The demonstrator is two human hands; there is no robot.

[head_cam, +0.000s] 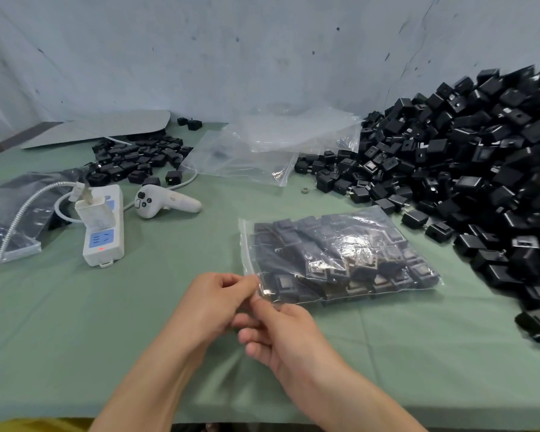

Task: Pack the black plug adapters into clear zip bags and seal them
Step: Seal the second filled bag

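At table front-centre, I see the fingers (242,283) of the left hand (212,304) curled, pinching the near-left corner of the zip bag (340,254) at its zip strip. The right hand (281,335) pinches the same corner w/ thumb & forefinger, other fingers curled. The bag lies flat on the green cloth (91,338), packed w/ black adapters. A big adapter pile (480,151) sits just to its right, empty bags (262,145) behind, power strip (105,226) & white controller (166,202) to the left.

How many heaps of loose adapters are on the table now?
2: a large heap at the right, running off-frame, and a small heap back left. Strays behind it; some may be hidden.
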